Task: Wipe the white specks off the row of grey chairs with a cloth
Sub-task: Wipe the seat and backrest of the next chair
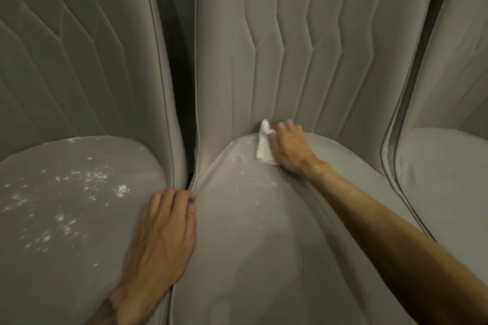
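White cloth (pixel 264 145), seemingly bunched, touches speckled grey chair (pixel 264 240).

Dim, warm, even light, soft focus throughout, slight motion blur, wide-angle bowing at the edges.
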Demonstrator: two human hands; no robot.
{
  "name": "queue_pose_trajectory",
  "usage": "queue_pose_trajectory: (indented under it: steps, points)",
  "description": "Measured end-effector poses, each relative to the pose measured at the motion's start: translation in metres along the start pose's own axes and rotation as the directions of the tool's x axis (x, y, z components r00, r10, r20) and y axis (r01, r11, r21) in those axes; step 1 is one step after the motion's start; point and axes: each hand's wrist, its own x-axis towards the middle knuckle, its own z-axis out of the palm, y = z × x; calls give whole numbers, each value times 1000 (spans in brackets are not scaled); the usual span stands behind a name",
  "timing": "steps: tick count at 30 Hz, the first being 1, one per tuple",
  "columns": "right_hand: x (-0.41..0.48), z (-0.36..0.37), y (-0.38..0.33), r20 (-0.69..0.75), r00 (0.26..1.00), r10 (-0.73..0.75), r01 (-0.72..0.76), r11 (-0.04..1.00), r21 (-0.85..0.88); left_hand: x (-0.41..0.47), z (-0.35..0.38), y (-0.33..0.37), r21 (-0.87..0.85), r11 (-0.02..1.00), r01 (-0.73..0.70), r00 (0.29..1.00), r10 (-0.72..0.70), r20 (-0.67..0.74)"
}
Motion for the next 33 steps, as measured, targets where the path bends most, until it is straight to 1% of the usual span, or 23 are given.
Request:
queue_pose_trajectory:
  steps: [1,2,3,5,7,9,10,11,13,14,15,16,18,20,22,24,26,27,28,29,31,32,33]
  points:
    - [5,0,10,-7,994,110,-110,993,-37,0,-1,1,1,1000,5,1000,-5,4]
    - [9,2,6,0,988,156,-156,986,-55,0,-2,2,3,1000,7,1000,-7,5]
    - [12,5,-11,18,992,126,-124,989,-78,0,-2,2,4,1000,7,1000,-7,5]
    - [8,17,-55,26,998,-62,63,997,-40,0,-2,1,4,1000,5,1000,-5,5]
    - [-11,24,-85,-13,964,-267,267,962,55,-1,-2,2,-1,1000,9,1000,-9,-2]
    - [-22,14,-82,68,929,-365,351,923,154,-2,-3,2,0,1000,6,1000,-6,-5]
    - [-18,8,-71,82,932,-354,338,927,160,-2,-3,2,-2,1000,6,1000,-6,-8]
    - [-10,6,-57,64,956,-285,273,951,146,-2,-3,2,-7,1000,8,1000,-8,-8]
    - [8,6,-34,15,999,-40,39,999,34,-2,-3,2,-19,1000,12,1000,-12,-1]
    - [11,8,-34,6,999,34,-33,999,-42,-2,-2,2,-25,1000,12,1000,-12,2]
    - [9,12,-44,12,1000,14,-13,998,-58,-2,-1,2,-30,999,14,1000,-14,3]
    - [4,17,-59,45,997,-65,66,997,-26,-2,0,1,-31,999,21,1000,-21,2]
    - [-17,24,-87,92,957,-276,262,956,134,-1,1,-1,-15,1000,14,1000,-14,-2]
    - [-37,10,-90,122,922,-366,323,905,277,-2,1,-2,5,1000,-15,1000,16,-13]
    - [-41,-10,-67,81,945,-316,279,912,302,-2,0,-4,10,999,-35,999,35,-13]
    - [-40,-26,-28,35,990,-140,129,968,216,-2,0,-4,-2,1000,-28,1000,28,-7]
    - [-46,-31,-2,41,998,51,-55,993,103,-2,-1,-2,-20,1000,3,1000,-3,13]
    - [-53,-28,-7,52,996,71,-73,996,49,-3,-2,-1,-33,999,11,1000,-10,18]
    - [-61,-22,-25,58,998,30,-30,999,9,-3,-4,1,-45,999,18,1000,-17,19]
    - [-70,-14,-51,68,996,-63,62,998,17,-3,-5,1,-56,998,24,999,-23,22]
    - [-94,-1,-103,74,954,-289,276,949,155,-3,-7,1,-103,994,39,999,-36,29]
    - [-102,0,-119,83,922,-379,350,904,246,-2,-9,1,-146,987,66,998,-63,24]
    - [-105,-4,-123,92,904,-418,371,872,318,-2,-12,1,-201,974,106,994,-103,25]
